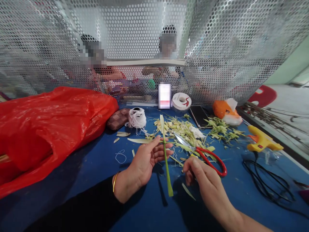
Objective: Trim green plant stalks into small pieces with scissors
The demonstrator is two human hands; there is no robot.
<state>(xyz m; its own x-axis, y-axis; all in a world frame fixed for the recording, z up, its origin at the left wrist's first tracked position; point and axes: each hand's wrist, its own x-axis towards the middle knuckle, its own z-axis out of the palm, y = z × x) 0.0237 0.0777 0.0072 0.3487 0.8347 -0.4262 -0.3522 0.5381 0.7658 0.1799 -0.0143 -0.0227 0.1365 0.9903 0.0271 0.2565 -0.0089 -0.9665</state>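
Note:
My left hand (147, 161), palm up with a gold bangle at the wrist, holds a green leaf piece (167, 167) between thumb and fingers. The piece stands out lengthwise, with a pale tip above the hand and a wider green end below. Pale strips cross it at a small knot near my fingertips. To the right, my right hand (202, 177) hovers over the blue table (96, 199) with its fingers curled; whether anything is between them is hidden. Red-handled scissors (210, 158) lie just beyond it, blades pointing to the upper left.
A red plastic bag (53, 129) fills the left side. Behind my hands are white string (137, 118), a checkered pouch (118, 119), leaf scraps (183, 129), a ribbon spool (181, 101) and a dark phone (200, 116). A yellow glue gun (262, 140) lies right.

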